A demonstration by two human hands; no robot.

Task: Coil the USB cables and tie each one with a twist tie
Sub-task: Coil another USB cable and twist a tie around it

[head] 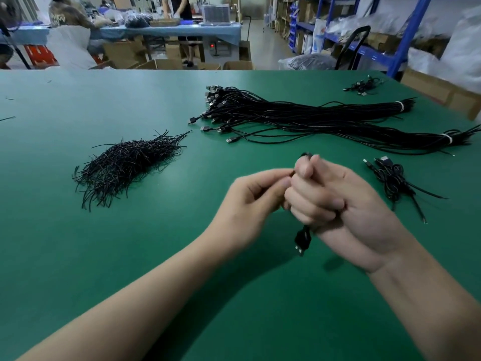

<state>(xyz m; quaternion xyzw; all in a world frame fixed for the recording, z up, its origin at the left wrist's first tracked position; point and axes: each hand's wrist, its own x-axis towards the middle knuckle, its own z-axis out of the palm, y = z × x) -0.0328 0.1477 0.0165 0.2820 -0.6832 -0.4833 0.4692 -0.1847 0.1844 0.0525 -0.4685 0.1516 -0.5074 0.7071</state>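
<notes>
My right hand [338, 201] is closed in a fist round a coiled black USB cable; its plug [302, 242] hangs below the fist and a bit of cable shows at the fingertips. My left hand [255, 201] meets it from the left, its thumb and fingers pinching something thin and dark at the coil, most likely a twist tie, mostly hidden. A pile of black twist ties [125, 165] lies to the left on the green table [78, 256]. Two long bundles of uncoiled USB cables [312, 118] lie behind my hands. A few cables [393, 178] lie bunched to the right.
A small heap of cables [364, 86] sits at the far right of the table. Beyond the table are cardboard boxes, blue shelving [406, 35] on the right, and people at a blue-covered workbench [169, 29] in the back.
</notes>
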